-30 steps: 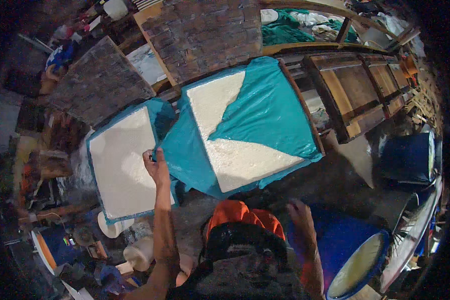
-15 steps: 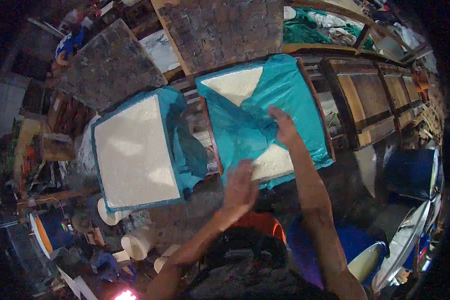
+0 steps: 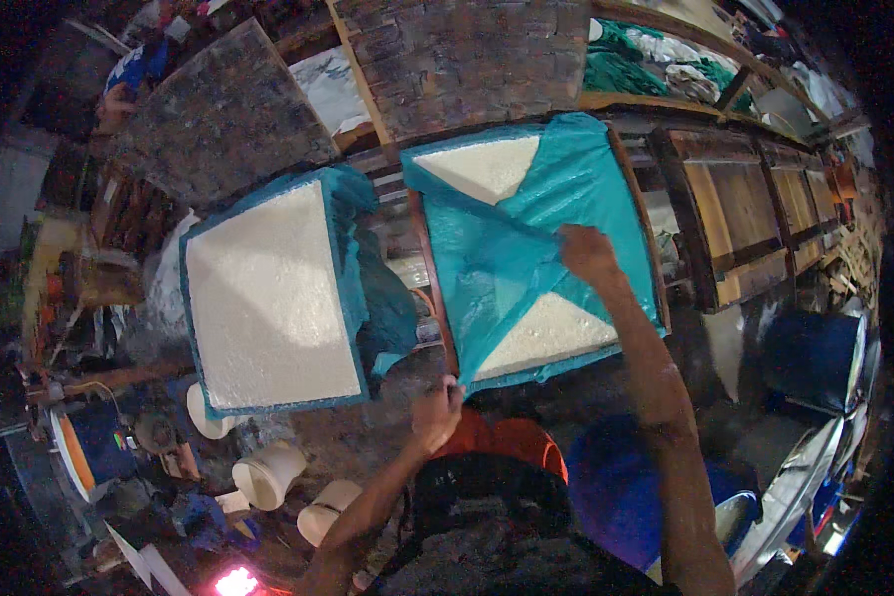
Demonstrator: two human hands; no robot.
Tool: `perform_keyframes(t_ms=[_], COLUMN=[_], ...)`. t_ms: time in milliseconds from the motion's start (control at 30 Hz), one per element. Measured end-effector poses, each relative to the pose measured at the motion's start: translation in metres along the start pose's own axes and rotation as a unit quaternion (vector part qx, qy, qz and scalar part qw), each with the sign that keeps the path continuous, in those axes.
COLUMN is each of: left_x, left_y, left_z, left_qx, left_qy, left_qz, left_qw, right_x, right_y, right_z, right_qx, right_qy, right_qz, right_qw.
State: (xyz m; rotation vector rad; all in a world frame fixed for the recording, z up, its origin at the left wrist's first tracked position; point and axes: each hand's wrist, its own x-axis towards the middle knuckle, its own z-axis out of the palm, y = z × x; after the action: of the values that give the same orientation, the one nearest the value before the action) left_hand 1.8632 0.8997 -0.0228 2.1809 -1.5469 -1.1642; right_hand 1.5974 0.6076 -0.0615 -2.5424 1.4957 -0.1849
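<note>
Two teal cloth-lined frames hold white slabs. The left slab [image 3: 258, 308] is uncovered, with bunched cloth along its right side. Over the right slab [image 3: 546, 338] lie teal cloth flaps [image 3: 591, 179], leaving white triangles at top and bottom. My right hand [image 3: 588, 258] grips a point of that cloth near the slab's middle, fingers closed. My left hand [image 3: 437, 415] is pinched on a cloth corner at the lower-left corner of the right frame, so the cloth stretches diagonally between both hands.
Dark woven boards [image 3: 219, 109] stand behind the slabs, wooden panels [image 3: 732, 214] at right. Blue drums [image 3: 611, 492] are lower right, white buckets [image 3: 268, 475] lower left. A rail [image 3: 119, 382] runs at left. Part of a person [image 3: 139, 68] shows upper left.
My right hand rose from low right onto the right slab's cloth. My left hand moved down and right to the near corner. The cloth from between the slabs now covers much of the right slab.
</note>
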Motion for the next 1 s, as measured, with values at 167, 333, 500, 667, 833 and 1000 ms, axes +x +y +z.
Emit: perform_keyframes(t_ms=[167, 333, 500, 667, 833, 1000], left_x=[-0.021, 0.073, 0.292, 0.398, 0.396, 0.395], left_y=[0.003, 0.060, 0.043, 0.008, 0.044, 0.066], left_z=[0.020, -0.049, -0.090, -0.121, -0.150, -0.183], left_qx=[0.028, 0.154, -0.615, -0.670, -0.166, -0.152], left_qy=[-0.156, 0.131, 0.105, 0.091, 0.464, 0.446], left_qz=[0.152, 0.242, -0.004, -0.150, 0.074, 0.163], left_qw=[0.976, 0.949, 0.781, 0.721, 0.867, 0.867], right_x=[0.022, 0.018, 0.020, 0.010, -0.001, 0.008], right_y=[-0.022, -0.023, -0.083, -0.127, -0.112, -0.088], right_z=[-0.092, -0.132, -0.189, -0.198, -0.183, -0.196], right_qx=[0.181, 0.261, 0.294, 0.355, 0.383, 0.382], right_qy=[0.006, 0.078, 0.055, 0.022, 0.051, 0.086], right_qz=[0.169, 0.099, 0.153, 0.151, 0.131, 0.273], right_qw=[0.969, 0.957, 0.942, 0.922, 0.913, 0.879])
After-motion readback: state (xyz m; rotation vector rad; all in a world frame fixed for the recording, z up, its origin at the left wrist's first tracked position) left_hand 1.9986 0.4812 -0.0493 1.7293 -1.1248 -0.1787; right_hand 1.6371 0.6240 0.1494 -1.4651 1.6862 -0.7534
